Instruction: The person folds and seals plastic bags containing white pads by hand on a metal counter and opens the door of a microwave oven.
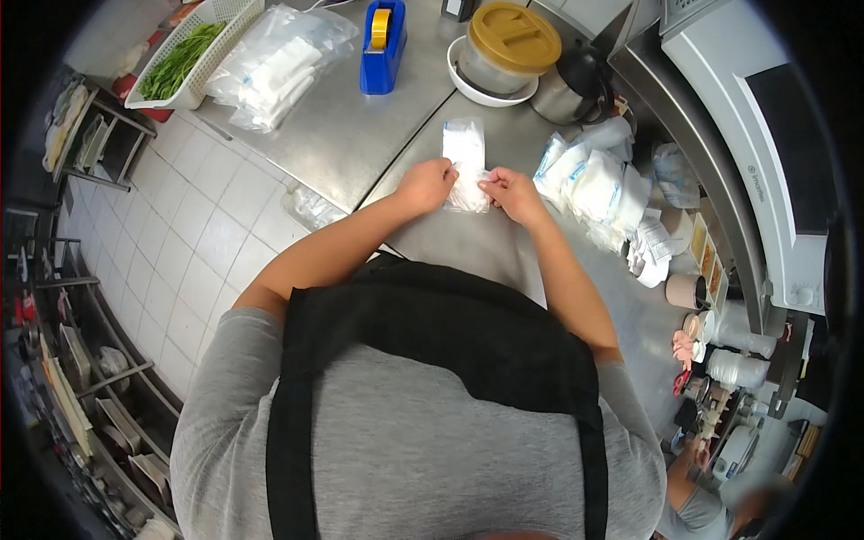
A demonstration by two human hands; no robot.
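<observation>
A small clear plastic bag with white contents [467,191] lies on the steel counter [423,236] in front of me. My left hand [427,186] is closed in a pinch on its left edge. On the opposite edge, my right hand [513,194] pinches the plastic between thumb and fingers. Just beyond the bag, a white flap or packet with faint blue print [463,138] stretches away; I cannot tell whether it is part of the same bag. To the right of my right hand sits a pile of similar white packets with blue print [601,175].
A blue tape dispenser [382,67] and a heap of clear bags with white packets [279,76] stand at the back left, beside a basket of greens [184,58]. A yellow-lidded tub [513,40] and a metal jug [571,88] are behind. Another person [706,508] works at lower right.
</observation>
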